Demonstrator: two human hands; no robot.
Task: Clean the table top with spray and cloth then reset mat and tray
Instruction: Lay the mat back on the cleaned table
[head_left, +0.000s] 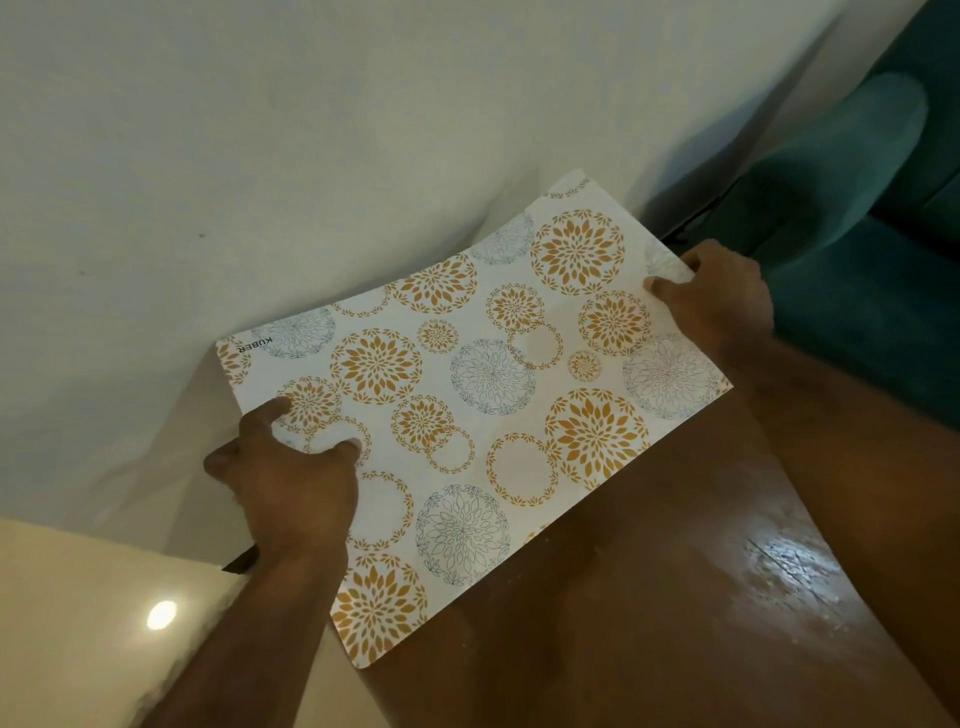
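Wooden table (675, 597), glossy, with mat (467, 405) held over its ten-o'clock end.
Left hand (291, 488) clamps the mat's eight-o'clock edge, right hand (717, 301) pinches its two-o'clock corner, likely keeping it flat for squaring to the table.

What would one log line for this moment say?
stage: handling mat | left hand: gripping mat | right hand: gripping opposite edge | table top: bare, glossy | tray: unseen
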